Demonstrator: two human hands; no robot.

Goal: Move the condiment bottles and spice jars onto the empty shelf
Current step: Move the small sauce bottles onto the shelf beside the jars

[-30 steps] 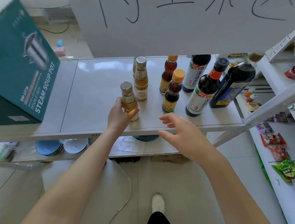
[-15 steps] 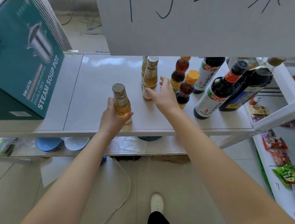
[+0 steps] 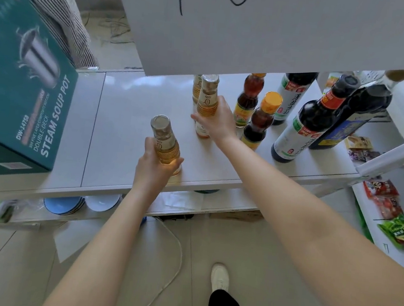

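Left hand (image 3: 153,172), right hand (image 3: 220,122) around bottles (image 3: 165,139)

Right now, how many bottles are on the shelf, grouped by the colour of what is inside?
pale golden bottles: 3, one gripped by the left hand, one by the right hand, one partly hidden behind
amber bottles with orange caps: 2
dark sauce bottles: 3
Total: 8

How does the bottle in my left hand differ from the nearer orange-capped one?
The pale bottle has a silvery top and golden liquid; the orange-capped bottle has an orange cap and dark brown liquid. Your left hand grips the pale bottle; no hand holds the orange-capped bottle. Both are small and roughly upright.
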